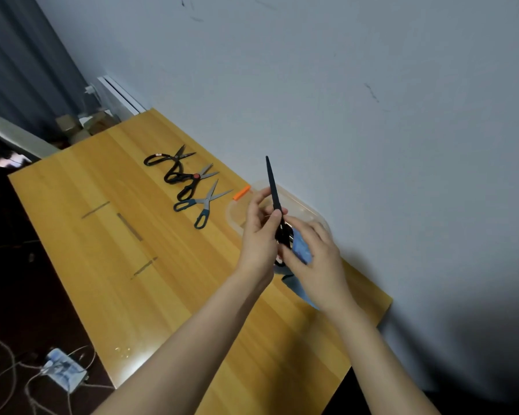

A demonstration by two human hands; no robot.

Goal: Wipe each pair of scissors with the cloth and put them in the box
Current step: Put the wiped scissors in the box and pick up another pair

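Observation:
My left hand point(259, 232) pinches a pair of black scissors point(273, 187) near the pivot, its closed blades pointing up and away. My right hand point(315, 259) grips a blue cloth point(300, 248) against the scissors' handles, which are mostly hidden between the hands. More blue cloth hangs below my right wrist. Behind the hands a clear plastic box point(300, 205) with an orange latch point(242, 192) sits on the table by the wall. Three more scissors lie on the wood to the left: a black pair point(168, 157), a black pair with a red pivot point(189, 178) and a blue-handled pair point(204, 203).
The wooden table point(138, 265) runs along a white wall point(372, 115), with grey tape marks on its surface. On the dark floor at the lower left lie cables and a power strip point(63, 369). A chair back point(15, 136) stands beyond the table's far left corner.

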